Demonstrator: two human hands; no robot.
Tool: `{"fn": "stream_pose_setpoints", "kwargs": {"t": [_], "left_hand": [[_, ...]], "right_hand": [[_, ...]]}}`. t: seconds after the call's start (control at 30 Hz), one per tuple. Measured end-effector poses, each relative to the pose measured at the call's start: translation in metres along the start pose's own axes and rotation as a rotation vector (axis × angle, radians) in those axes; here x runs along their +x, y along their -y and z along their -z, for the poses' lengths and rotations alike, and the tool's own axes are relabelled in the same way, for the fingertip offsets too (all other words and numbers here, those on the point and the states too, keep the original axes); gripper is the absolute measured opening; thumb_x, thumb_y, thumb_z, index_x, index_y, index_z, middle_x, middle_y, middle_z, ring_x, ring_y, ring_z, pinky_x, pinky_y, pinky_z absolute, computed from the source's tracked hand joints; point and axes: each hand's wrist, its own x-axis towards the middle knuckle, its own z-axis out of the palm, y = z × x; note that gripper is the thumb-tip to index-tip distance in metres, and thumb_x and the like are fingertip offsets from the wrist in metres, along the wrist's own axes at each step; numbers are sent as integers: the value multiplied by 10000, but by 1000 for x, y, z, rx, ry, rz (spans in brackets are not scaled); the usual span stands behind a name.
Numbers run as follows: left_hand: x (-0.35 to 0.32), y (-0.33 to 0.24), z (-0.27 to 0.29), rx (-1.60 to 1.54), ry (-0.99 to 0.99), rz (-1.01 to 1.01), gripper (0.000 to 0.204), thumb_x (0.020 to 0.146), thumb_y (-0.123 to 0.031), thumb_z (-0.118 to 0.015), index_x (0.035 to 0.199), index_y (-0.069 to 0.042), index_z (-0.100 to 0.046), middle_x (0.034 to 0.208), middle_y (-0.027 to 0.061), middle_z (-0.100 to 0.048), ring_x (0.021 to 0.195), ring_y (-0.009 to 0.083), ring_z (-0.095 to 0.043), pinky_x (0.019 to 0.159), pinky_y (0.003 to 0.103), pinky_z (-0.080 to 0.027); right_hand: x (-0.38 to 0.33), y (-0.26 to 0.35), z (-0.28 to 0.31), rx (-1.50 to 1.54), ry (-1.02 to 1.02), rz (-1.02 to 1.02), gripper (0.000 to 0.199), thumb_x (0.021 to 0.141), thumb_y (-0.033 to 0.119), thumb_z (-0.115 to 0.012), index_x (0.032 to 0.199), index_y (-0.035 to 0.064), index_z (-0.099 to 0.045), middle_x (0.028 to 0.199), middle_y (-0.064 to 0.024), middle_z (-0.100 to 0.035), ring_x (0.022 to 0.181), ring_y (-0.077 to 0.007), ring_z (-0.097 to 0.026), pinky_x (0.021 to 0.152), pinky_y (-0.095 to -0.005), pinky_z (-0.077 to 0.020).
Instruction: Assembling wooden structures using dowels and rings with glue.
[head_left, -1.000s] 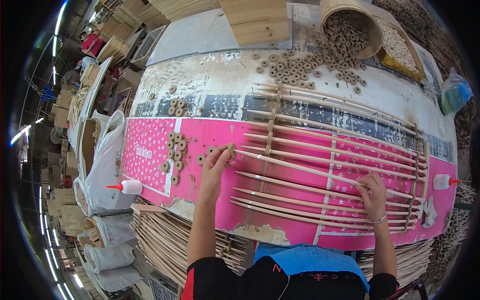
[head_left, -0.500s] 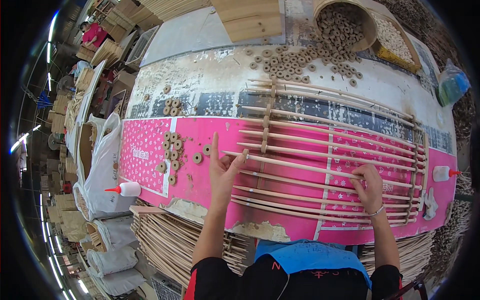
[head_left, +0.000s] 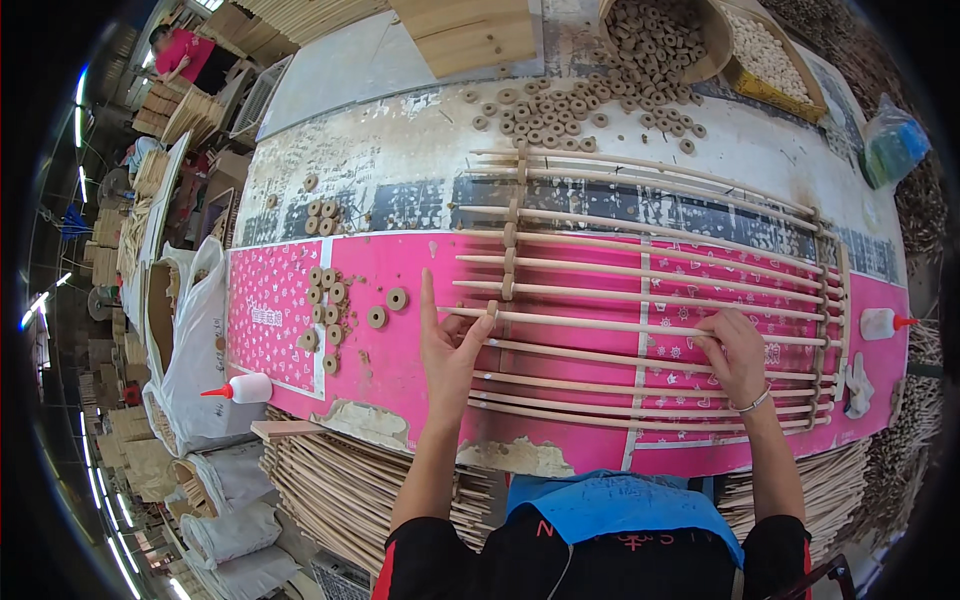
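A row of pale wooden sticks (head_left: 590,261) lies across the pink tabletop, their pointed ends to the left. Most of the farther ones have small round wooden rings (head_left: 510,257) near those tips. My left hand (head_left: 452,345) is closed by the thumb at a ring (head_left: 492,308) that sits around one stick (head_left: 590,323), a little in from its tip; its index finger points away from me. Farther right along that same stick, my right hand (head_left: 738,358) pinches the shaft between thumb and fingers. Nearer sticks (head_left: 600,385) lie just below, without visible rings at their left tips.
Loose rings (head_left: 318,290) lie left of my hands, and many more spill from a tipped round container (head_left: 722,45). Beside it stands a box of white pieces (head_left: 765,60). Red-tipped glue bottles (head_left: 250,388) stand at both sides. A wooden strip (head_left: 842,310) borders the sticks' right ends.
The whole view has shifted, moving the table leftward in the picture. Against the other sticks, the held stick sits slightly farther right, and its ring looks a little farther from the tip.
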Motion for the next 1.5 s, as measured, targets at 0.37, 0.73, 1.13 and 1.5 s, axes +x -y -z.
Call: {"fn": "stream_pose_setpoints", "kwargs": {"t": [0.37,0.73,1.13,1.5], "left_hand": [[-3,2,-5,59,25,6,965,971,-58,-725,1693,-119,-87,963,117,-766,903,145,-728,832,286,-548],[0,-7,9,915,-72,-424,552,832,-179,-848,1361,-180,-687,941,7,-658,809,169,-612,713,323,-498],[38,12,68,1013,-269,-491,436,895,-165,-779,1315,-94,-686,1177,94,-658,1101,291,-609,954,433,-462],[36,5,95,1063,-143,-329,402,948,-136,-724,1347,-107,-688,1199,48,-693,1093,226,-641,961,368,-462]], "right_hand": [[4,5,-3,-8,-11,-32,109,873,106,-737,937,34,-686,883,-104,-633,863,-308,-631,762,-413,-507],[3,-11,-10,28,-45,16,114,890,64,-730,974,1,-684,906,-126,-624,858,-317,-620,759,-409,-497],[-1,3,-8,-165,-166,97,187,836,144,-793,984,56,-722,961,-83,-658,919,-289,-615,801,-427,-457],[-23,21,-18,-54,108,70,210,793,132,-817,962,59,-716,918,-84,-645,893,-283,-621,782,-411,-477]]}}
